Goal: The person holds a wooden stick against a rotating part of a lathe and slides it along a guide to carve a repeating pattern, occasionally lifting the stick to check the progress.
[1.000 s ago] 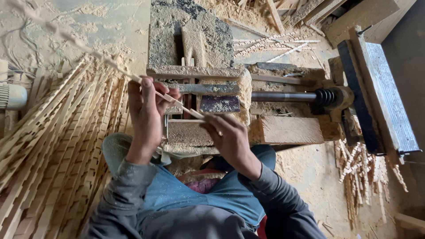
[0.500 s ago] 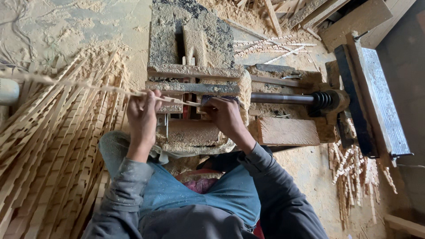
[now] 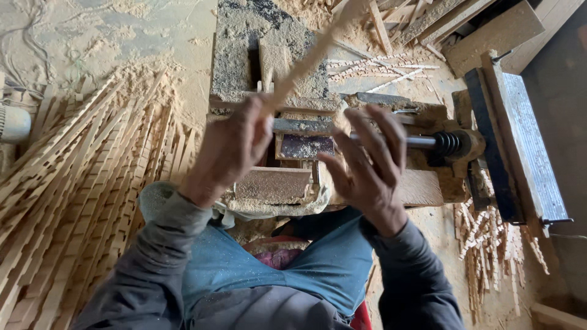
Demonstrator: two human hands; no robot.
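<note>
Two hands over a small wooden lathe-type rig (image 3: 391, 189), person seated close w/ knees under it. Left hand (image 3: 229, 153) is closed round the lower end of a thin wooden stick (image 3: 312, 58), fingers wrapped tight; stick slants up & away to the right, blurred, so its surface detail can't be read. Grip at the very end prob. keeps the rest of the length free to swing. Right hand (image 3: 367, 162) is spread, fingers apart, holding nothing, hovering just above the metal shaft (image 3: 422, 142) w/ its coil spring (image 3: 448, 144); looks placed to steady or catch the stick's free part near the spindle. Sawdust-coated block (image 3: 272, 183) sits between the hands, below them. At the person's left a big fan of long notched sticks (image 3: 79, 201) lies on the floor within arm's reach, all pointing roughly the same way. Shorter carved pieces (image 3: 489, 244) are heaped at the right, beside a dark upright board (image 3: 520, 140). Sawdust (image 3: 122, 36) covers the ground
</note>
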